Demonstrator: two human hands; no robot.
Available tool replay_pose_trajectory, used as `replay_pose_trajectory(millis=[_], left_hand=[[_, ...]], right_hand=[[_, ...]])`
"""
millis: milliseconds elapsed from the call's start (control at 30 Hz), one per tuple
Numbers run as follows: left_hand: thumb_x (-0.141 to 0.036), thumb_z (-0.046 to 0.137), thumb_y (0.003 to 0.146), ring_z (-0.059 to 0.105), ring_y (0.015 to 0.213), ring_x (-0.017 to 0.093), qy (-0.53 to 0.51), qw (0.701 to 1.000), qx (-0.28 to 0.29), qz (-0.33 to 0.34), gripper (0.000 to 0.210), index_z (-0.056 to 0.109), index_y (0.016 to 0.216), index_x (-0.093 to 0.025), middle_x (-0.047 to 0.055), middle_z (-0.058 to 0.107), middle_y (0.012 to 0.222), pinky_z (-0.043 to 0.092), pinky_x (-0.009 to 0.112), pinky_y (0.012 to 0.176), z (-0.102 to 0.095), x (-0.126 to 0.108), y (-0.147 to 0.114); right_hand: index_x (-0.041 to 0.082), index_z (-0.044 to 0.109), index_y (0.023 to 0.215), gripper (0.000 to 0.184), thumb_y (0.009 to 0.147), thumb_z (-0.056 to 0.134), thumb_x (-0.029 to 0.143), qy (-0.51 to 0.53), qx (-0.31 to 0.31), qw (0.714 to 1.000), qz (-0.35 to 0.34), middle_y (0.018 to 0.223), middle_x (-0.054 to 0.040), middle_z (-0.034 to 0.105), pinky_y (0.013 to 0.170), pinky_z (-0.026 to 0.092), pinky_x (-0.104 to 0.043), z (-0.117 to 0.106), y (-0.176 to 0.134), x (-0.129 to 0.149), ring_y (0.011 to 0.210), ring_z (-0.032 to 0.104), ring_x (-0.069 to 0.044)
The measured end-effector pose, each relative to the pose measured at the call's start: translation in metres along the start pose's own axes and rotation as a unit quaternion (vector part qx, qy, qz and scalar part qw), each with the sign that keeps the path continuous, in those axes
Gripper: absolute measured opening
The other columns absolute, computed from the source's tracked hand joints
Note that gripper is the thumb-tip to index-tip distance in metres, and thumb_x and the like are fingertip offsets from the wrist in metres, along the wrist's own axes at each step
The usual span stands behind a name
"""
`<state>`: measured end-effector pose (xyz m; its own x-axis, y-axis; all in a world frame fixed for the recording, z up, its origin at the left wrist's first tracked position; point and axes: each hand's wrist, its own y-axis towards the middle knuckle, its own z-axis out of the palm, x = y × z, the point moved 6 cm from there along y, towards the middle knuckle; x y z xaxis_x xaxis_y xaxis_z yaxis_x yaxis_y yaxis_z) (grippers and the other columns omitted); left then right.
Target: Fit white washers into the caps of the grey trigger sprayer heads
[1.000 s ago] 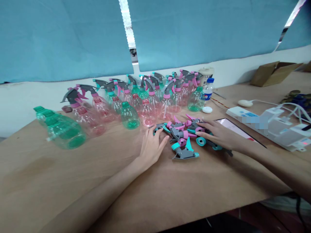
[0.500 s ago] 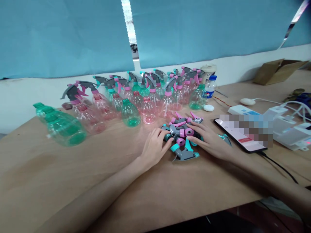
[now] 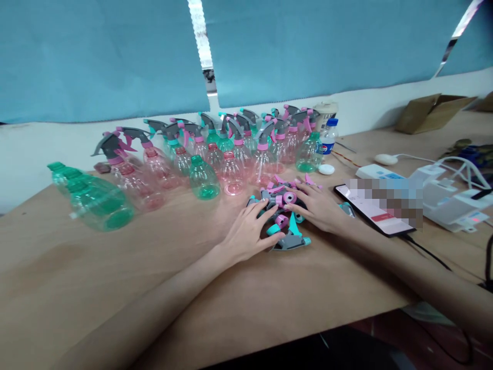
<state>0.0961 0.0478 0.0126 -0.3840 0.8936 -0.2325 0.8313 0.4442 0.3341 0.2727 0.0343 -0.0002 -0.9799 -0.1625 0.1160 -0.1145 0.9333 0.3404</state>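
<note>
Both hands rest at a heap of grey trigger spray heads (image 3: 282,221) with pink and teal collars. My left hand (image 3: 250,231) lies over the heap's left side, fingers spread, thumb by the near teal-collared spray head (image 3: 290,242). Over the right side, my right hand (image 3: 318,205) has its fingers apart, touching pink-collared heads. Neither hand visibly grips anything. Behind the heap stand pink bottles (image 3: 233,177) and a green bottle (image 3: 204,180) without heads. Farther back are several bottles fitted with spray heads (image 3: 263,149).
Green bottles (image 3: 100,205) stand at the left. To the right lie a phone (image 3: 372,208) on a cable, a white power strip (image 3: 385,177) and a white plastic holder (image 3: 442,200). A Pepsi bottle (image 3: 328,137), a round white lid (image 3: 326,169) and a cardboard box (image 3: 431,115) sit farther back.
My left hand has spread its fingers, and its thumb has come down toward the near teal spray head. My right hand stays on the heap's right side. The view has shifted slightly.
</note>
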Motion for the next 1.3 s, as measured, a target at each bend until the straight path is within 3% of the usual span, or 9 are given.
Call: replay_pose_trajectory(millis=[167, 367, 500, 633, 800, 1167, 1300], left_hand=[[-0.054, 0.047, 0.088, 0.032, 0.134, 0.029, 0.028, 0.999, 0.016, -0.028, 0.058, 0.042, 0.136, -0.020, 0.011, 0.038, 0.144, 0.029, 0.047, 0.109, 0.002, 0.002, 0.000], [-0.048, 0.049, 0.089, 0.040, 0.128, 0.030, 0.046, 0.997, -0.041, -0.046, 0.050, 0.050, 0.127, -0.016, 0.014, 0.047, 0.136, 0.037, 0.049, 0.102, -0.002, 0.006, -0.001], [-0.038, 0.050, 0.091, 0.043, 0.124, 0.028, 0.039, 0.995, -0.083, -0.026, 0.036, 0.056, 0.117, -0.015, 0.014, 0.052, 0.129, 0.038, 0.047, 0.102, -0.006, 0.005, -0.002], [-0.030, 0.054, 0.089, 0.048, 0.115, 0.026, 0.025, 0.992, -0.125, -0.003, 0.026, 0.060, 0.108, -0.013, 0.013, 0.056, 0.118, 0.041, 0.044, 0.098, -0.013, 0.001, -0.002], [-0.026, 0.055, 0.088, 0.051, 0.107, 0.025, 0.015, 0.990, -0.139, 0.010, 0.014, 0.062, 0.090, -0.014, 0.012, 0.057, 0.107, 0.045, 0.042, 0.090, -0.015, -0.001, -0.003], [-0.024, 0.059, 0.087, 0.054, 0.094, 0.020, -0.047, 0.979, -0.180, 0.082, 0.010, 0.057, 0.090, -0.015, 0.008, 0.059, 0.097, 0.049, 0.036, 0.084, -0.023, -0.019, -0.014], [-0.020, 0.058, 0.088, 0.057, 0.097, 0.020, -0.051, 0.975, -0.185, 0.117, 0.008, 0.056, 0.094, -0.016, 0.008, 0.061, 0.101, 0.048, 0.037, 0.086, -0.027, -0.027, -0.022]], right_hand=[[0.023, 0.048, 0.131, 0.053, 0.093, 0.029, 0.055, -0.001, -0.007, 1.000, -0.009, 0.139, -0.0111, 0.046, 0.101, 0.037, -0.052, 0.004, 0.008, -0.007, 0.131, 0.037, -0.031], [0.017, 0.040, 0.137, 0.060, 0.092, 0.033, 0.056, 0.040, -0.053, 0.998, 0.024, 0.140, -0.0178, 0.042, 0.100, 0.037, -0.053, -0.004, 0.004, -0.010, 0.129, 0.039, -0.035], [0.015, 0.046, 0.131, 0.056, 0.090, 0.044, 0.053, 0.077, -0.096, 0.992, -0.018, 0.137, -0.0179, 0.044, 0.103, 0.036, -0.049, -0.022, -0.011, 0.009, 0.128, 0.040, -0.032], [0.018, 0.055, 0.119, 0.044, 0.087, 0.054, 0.047, 0.104, -0.071, 0.989, -0.080, 0.129, -0.0144, 0.051, 0.099, 0.041, -0.046, -0.033, -0.029, 0.040, 0.121, 0.048, -0.029], [0.018, 0.059, 0.104, 0.030, 0.086, 0.058, 0.041, 0.097, -0.051, 0.990, -0.093, 0.120, -0.0129, 0.055, 0.093, 0.044, -0.045, -0.036, -0.043, 0.064, 0.113, 0.051, -0.028], [0.016, 0.052, 0.116, 0.044, 0.082, 0.062, 0.042, 0.072, -0.085, 0.990, -0.090, 0.124, -0.0148, 0.053, 0.095, 0.042, -0.046, -0.043, -0.047, 0.072, 0.117, 0.049, -0.030], [0.016, 0.046, 0.126, 0.055, 0.081, 0.062, 0.044, 0.122, -0.094, 0.987, -0.055, 0.126, -0.0155, 0.052, 0.095, 0.045, -0.043, -0.048, -0.042, 0.064, 0.119, 0.049, -0.029]])
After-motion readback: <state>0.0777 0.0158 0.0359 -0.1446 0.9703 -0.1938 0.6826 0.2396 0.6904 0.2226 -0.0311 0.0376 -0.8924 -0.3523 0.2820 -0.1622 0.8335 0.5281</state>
